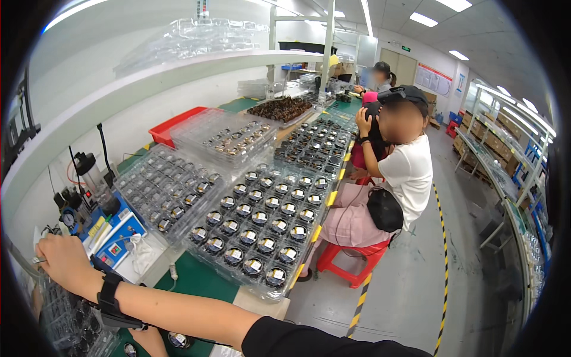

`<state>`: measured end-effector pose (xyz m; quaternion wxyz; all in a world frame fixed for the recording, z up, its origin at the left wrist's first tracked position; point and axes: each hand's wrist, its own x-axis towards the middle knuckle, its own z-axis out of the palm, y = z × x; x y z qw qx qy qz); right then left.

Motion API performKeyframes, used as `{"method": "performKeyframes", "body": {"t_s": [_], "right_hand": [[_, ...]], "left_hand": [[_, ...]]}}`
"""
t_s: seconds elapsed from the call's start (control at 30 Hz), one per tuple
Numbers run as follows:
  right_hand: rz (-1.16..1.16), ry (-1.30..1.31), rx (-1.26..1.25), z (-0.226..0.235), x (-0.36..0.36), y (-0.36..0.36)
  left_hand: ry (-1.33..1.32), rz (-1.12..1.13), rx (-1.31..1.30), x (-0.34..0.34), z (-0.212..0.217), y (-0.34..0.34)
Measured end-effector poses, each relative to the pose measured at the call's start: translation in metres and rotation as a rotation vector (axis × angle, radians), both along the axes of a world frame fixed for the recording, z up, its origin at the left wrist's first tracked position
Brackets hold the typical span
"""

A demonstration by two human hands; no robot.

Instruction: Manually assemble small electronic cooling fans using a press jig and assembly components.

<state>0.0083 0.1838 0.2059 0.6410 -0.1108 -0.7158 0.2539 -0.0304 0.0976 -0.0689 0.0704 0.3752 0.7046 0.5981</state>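
My right arm stretches leftward across the lower view, a black strap device on its wrist. My right hand [66, 266] is closed at the far left, its fingers curled round a thin metal bar [38, 260], mostly hidden. Beneath that arm, only a piece of my left hand or forearm [150, 342] shows, its fingers out of sight. Beside it on the green mat lie a round black part with a white label [178, 340] and another round part [129, 349]. A clear tray [71, 324] of dark parts is below my right hand.
Clear trays of round labelled parts [253, 238] cover the bench, with a red bin [172, 126] behind. A blue-and-white device [122, 235] stands near my right hand. A white shelf beam [148, 74] crosses overhead. A co-worker [410, 172] sits on a red stool [357, 262].
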Motion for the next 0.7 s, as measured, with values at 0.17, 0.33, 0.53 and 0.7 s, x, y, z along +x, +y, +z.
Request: {"method": "performKeyframes", "body": {"t_s": [0.17,0.33,0.53,0.7], "right_hand": [[0.019,-0.006,0.036,0.002,0.010,-0.009],[0.086,0.084,0.100,0.004,0.003,-0.024],[0.062,0.157,0.294,-0.010,0.051,-0.030],[0.046,0.043,0.475,-0.117,0.087,-0.054]], "left_hand": [[-0.148,-0.230,-0.012,-0.001,0.052,-0.012],[-0.045,-0.235,0.058,0.007,0.059,-0.039],[0.193,-0.454,-0.483,-0.019,0.101,-0.091],[1.011,-0.426,-0.109,-0.039,0.080,-0.101]]}}
